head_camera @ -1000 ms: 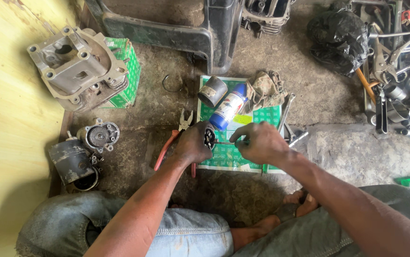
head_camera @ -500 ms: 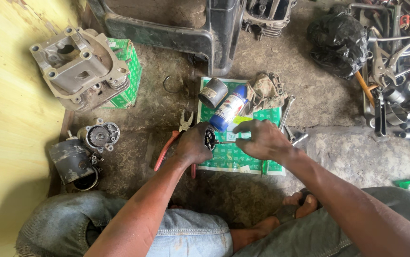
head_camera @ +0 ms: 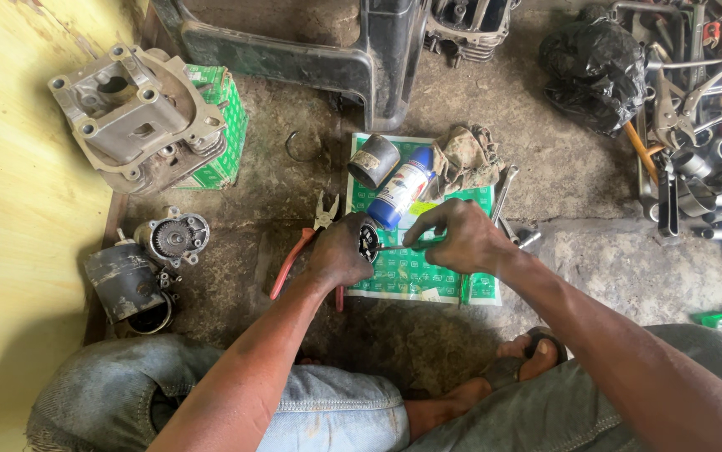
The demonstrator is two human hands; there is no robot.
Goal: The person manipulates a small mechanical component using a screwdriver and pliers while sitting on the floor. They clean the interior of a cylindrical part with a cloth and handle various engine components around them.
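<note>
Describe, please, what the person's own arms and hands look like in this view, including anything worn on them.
Both arms are bare from above the elbow down: no sleeves, gloves, watch or rings show. The left hand and right hand are smeared with dark grease and grime, which also streaks the forearms. Nothing is wrapped or taped on either wrist. Below the arms the person wears faded blue jeans.

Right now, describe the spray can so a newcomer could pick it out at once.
Start at the green printed sheet on the dirty floor, in front of the seated person's knees. At its top edge three things lie in a row: a short grey metal cylinder, the spray can and a crumpled rag. The can is the middle one, lying tilted, white-bodied with blue ends.
</note>
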